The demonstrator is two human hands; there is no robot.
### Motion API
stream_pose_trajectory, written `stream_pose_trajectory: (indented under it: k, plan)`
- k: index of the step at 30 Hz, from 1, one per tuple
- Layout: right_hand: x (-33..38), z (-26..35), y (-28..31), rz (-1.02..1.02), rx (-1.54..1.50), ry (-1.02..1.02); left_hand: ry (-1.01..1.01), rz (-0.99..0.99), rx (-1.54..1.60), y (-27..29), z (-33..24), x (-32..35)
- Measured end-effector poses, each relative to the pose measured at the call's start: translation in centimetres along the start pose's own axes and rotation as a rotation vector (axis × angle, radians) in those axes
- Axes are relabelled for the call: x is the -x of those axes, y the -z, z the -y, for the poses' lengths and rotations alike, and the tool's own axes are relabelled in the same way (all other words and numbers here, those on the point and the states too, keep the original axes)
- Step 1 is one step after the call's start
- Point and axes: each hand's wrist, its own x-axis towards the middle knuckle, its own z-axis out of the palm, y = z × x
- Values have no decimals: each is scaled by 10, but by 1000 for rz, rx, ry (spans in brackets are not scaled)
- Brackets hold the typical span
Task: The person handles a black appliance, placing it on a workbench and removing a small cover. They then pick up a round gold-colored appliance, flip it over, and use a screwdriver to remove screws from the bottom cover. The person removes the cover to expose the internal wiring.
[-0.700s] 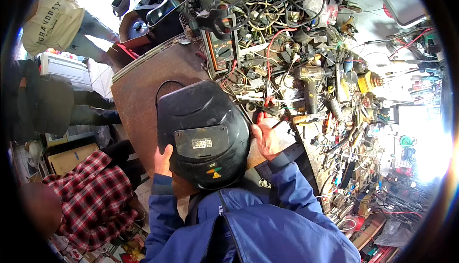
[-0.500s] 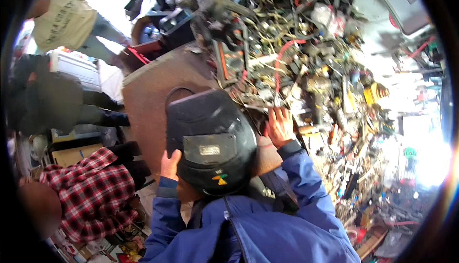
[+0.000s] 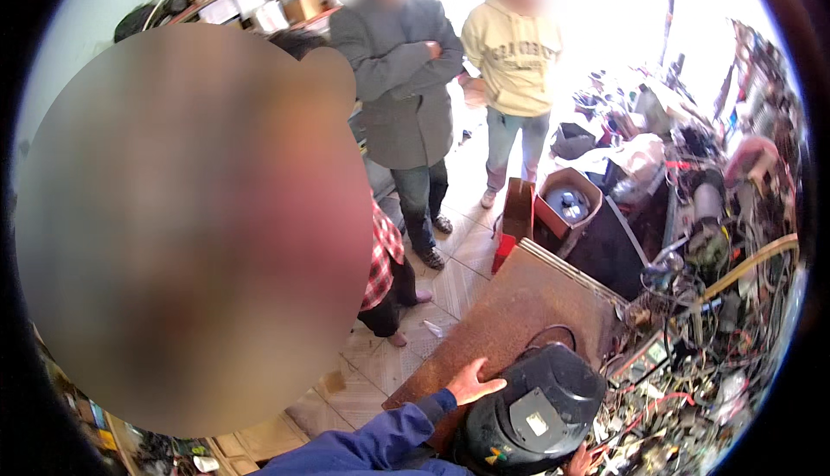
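A black welding helmet (image 3: pixel 534 407) with a dark panel, a pale label and a yellow warning mark rests on a brown tabletop (image 3: pixel 519 307). At its left side is my left hand (image 3: pixel 474 383), thumb and fingers spread, the fingertips at the helmet's edge. It does not grip the helmet. Only a small part of my right hand (image 3: pixel 577 461) shows beyond the helmet's right side, at the bottom of the picture. Its fingers are mostly hidden.
Cables, tools and scrap parts (image 3: pixel 657 424) are heaped along the right. Beyond the tabletop stands a cardboard box (image 3: pixel 571 204). A person in a grey coat (image 3: pixel 398 87) and one in a yellow hoodie (image 3: pixel 510 61) stand across the tiled floor (image 3: pixel 462 277). A checked sleeve (image 3: pixel 380 247) shows nearer.
The view has swung up and left, so the helmet now sits lower right and the standing people show upright. My left hand's fingers are now spread at the helmet's edge; my right is mostly hidden.
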Motion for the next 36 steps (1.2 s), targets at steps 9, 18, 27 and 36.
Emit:
stream_pose_trajectory:
  k: [9,18,27,36]
  plan:
    - [-86,-44,158,-617,3063,1637,-1089,-1183,-695,271,-324,57]
    - [-97,-31,164,-1141,3067,1762,-347,-431,230,114,-116,27]
    - [-98,-20,193,-619,3056,1642,138,51,60,-25,21,51]
    - [-89,-10,194,-484,3003,1561,148,45,134,-37,26,30]
